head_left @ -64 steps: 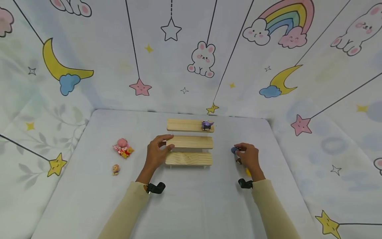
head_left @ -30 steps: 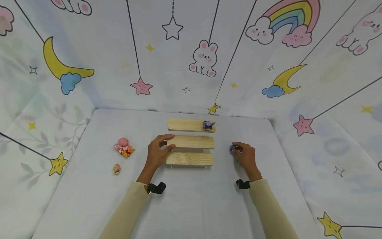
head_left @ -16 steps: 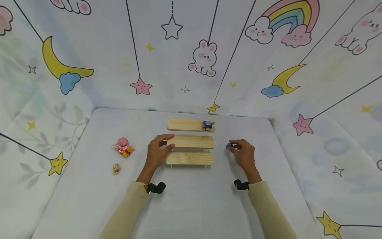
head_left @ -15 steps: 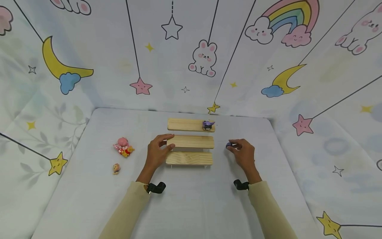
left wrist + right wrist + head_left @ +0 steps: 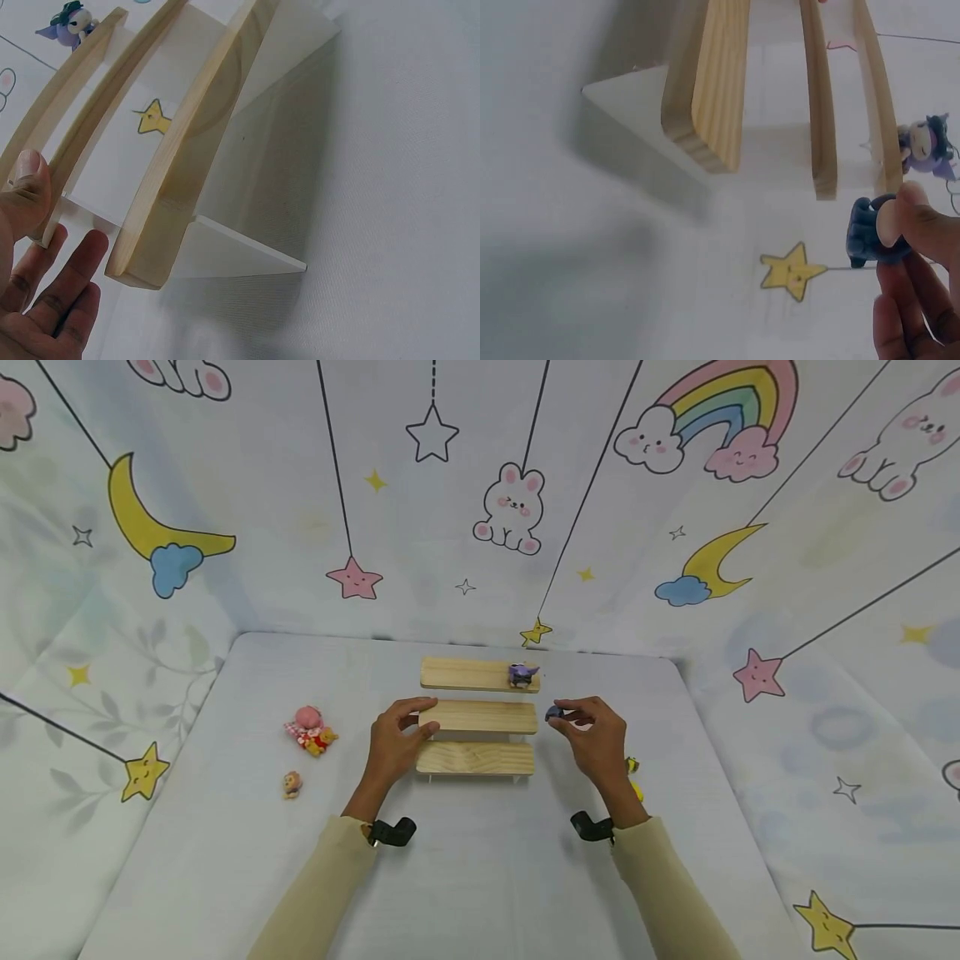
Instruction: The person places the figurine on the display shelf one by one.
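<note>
A white cloth-covered table (image 5: 465,877) fills the head view, backed by fabric walls printed with moons, stars, rabbits and a rainbow. At its middle stands a three-tier wooden step shelf (image 5: 477,717), pine boards on white side panels, rising toward the back. On the right end of the top board sits a small purple figurine (image 5: 522,674) with a dark hat.

The left hand (image 5: 392,745) braces the shelf's left end: its thumb lies on the middle board and its fingers, held fairly straight, rest against the side by the lower board, as the left wrist view shows. The right hand (image 5: 592,739) is raised just off the right end of the middle board, thumb and fingertips pinching a small dark blue figurine (image 5: 554,713) (the right wrist view shows it as a stubby blue body with a pale round part facing the thumb). It is in the air, close to the shelf but not touching it.

To the left lie a pink and red plush toy (image 5: 310,731) and, nearer the person, a tiny orange-haired figure (image 5: 291,785). Small yellow toys (image 5: 633,777) lie partly hidden behind the right hand.

The pinch is shallow, so the blue figurine could slip or twist out. The boards look narrow; set down off-centre or tilted, it would likely topple off the edge. A careless reach might also knock the purple figurine from its end.
</note>
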The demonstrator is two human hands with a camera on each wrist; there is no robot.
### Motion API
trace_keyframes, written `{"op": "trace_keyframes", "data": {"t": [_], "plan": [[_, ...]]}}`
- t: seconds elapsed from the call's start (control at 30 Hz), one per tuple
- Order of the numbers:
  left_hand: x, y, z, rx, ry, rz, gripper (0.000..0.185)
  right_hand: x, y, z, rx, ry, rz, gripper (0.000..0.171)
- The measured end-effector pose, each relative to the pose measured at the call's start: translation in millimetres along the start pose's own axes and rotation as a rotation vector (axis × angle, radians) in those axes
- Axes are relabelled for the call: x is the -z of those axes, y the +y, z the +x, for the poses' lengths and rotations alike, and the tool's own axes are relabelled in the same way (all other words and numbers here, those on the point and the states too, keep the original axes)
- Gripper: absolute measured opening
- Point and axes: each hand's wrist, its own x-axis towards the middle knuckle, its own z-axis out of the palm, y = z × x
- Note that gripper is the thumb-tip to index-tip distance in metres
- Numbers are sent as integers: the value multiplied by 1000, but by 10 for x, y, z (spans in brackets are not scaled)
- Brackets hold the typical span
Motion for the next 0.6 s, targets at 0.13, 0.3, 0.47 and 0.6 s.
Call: {"op": "trace_keyframes", "data": {"t": [0.13, 0.3, 0.47, 0.6], "plan": [[2, 15, -4, -1, 1, 0, 43, -74, -98, -5, 7, -24, 44, 32], [6, 2, 2, -15, 0, -14, 42, -173, -190, -2, 14, -53, 80, 31], [-2, -7, 2, -28, 3, -32, 42, -262, -226, -8, 17, -70, 88, 32], [6, 18, -7, -27, 4, -27, 43, -309, -259, -5, 23, -74, 102, 32]]}}
